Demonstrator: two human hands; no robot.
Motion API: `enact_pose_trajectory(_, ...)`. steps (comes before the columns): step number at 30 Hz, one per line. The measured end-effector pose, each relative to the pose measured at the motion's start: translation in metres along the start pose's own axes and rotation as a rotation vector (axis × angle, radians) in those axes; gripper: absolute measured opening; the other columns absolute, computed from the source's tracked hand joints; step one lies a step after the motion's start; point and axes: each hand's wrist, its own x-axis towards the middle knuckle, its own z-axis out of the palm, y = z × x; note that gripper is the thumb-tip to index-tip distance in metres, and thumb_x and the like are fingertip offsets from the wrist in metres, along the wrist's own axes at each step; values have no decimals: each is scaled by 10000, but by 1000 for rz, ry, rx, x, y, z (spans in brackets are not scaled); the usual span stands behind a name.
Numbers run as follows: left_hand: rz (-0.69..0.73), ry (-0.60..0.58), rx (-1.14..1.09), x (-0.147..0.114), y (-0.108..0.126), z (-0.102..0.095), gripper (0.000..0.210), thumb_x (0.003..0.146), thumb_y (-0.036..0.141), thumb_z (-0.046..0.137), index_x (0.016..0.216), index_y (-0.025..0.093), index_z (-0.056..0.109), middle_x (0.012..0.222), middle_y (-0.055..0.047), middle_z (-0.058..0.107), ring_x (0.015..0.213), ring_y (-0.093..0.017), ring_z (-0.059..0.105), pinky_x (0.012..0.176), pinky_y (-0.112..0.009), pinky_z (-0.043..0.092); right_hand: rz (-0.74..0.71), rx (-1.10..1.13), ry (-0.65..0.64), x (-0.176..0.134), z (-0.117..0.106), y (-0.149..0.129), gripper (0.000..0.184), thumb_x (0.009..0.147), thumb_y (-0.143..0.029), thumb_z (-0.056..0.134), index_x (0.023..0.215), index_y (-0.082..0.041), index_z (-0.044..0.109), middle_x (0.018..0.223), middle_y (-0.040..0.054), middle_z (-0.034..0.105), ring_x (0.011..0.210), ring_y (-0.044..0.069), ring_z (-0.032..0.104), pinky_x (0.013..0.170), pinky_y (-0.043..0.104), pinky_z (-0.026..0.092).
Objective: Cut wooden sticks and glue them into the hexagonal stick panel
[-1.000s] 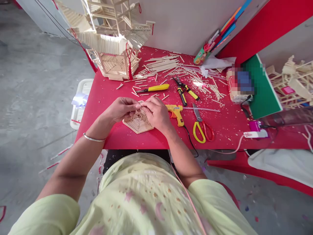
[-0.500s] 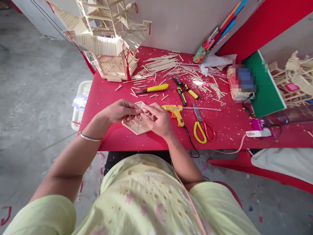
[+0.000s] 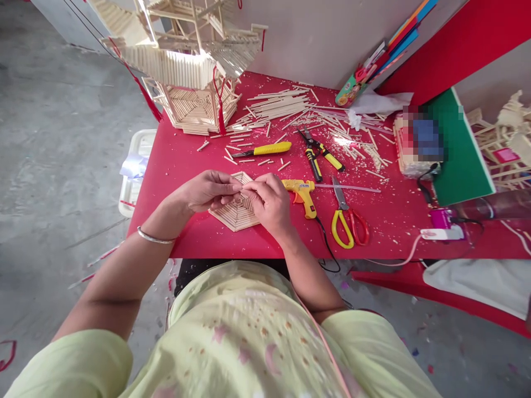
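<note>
An octagonal panel of thin wooden sticks (image 3: 235,216), laid in rings like a web, lies flat near the table's front edge. Above it my left hand (image 3: 211,190) and my right hand (image 3: 269,202) meet, fingertips pinched together. Whatever is between the fingers is too small and too covered to make out. Just right of my right hand lies a yellow hot glue gun (image 3: 305,196) with a clear glue stick in its back. Beyond my hands is a yellow-handled cutter knife (image 3: 265,149).
A wooden stick pagoda (image 3: 199,108) with red tassels stands at the back left. Loose sticks (image 3: 282,105) and scraps litter the back. Pliers (image 3: 317,155) and scissors (image 3: 348,218) lie to the right. A pen holder (image 3: 350,91) and a green board (image 3: 460,160) stand behind.
The view has shifted slightly, so the table things sit a little further right. My hands stay together over the panel, with only small finger movement.
</note>
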Motion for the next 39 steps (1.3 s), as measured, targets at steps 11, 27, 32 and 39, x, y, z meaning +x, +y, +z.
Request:
enact_pose_trajectory(11, 113, 149, 301, -3, 5, -5, 355, 679, 421, 892, 828, 116, 788, 513, 0, 579, 433, -66, 441, 409, -191, 300, 49, 42, -33, -2, 11, 2, 201, 1057, -311, 627, 1146, -315, 806, 991, 44, 684, 1003, 188, 672, 922, 328, 569)
enact_pose_trajectory(27, 257, 448, 1113, 0, -13, 8, 243, 763, 362, 684, 830, 171, 820, 758, -49, 767, 677, -166, 632, 606, -259, 425, 86, 19, -25, -30, 12, 8, 208, 1059, -332, 622, 1087, -240, 806, 964, 58, 712, 940, 180, 680, 865, 306, 558)
enact_pose_trajectory(32, 257, 451, 1093, -4, -11, 4, 274, 777, 366, 644, 875, 179, 819, 797, -47, 769, 685, -164, 626, 609, -253, 431, 84, -59, -78, -31, 11, 5, 212, 1056, -319, 615, 1073, -233, 808, 977, 67, 716, 953, 193, 665, 851, 316, 539)
enact_pose_trajectory(39, 232, 399, 1140, -6, -9, 6, 261, 780, 337, 659, 924, 200, 828, 873, -42, 786, 743, -167, 645, 638, -247, 430, 17, -167, -229, -23, 2, 2, 238, 1080, -298, 568, 1094, -241, 799, 992, 69, 711, 990, 206, 644, 766, 322, 506)
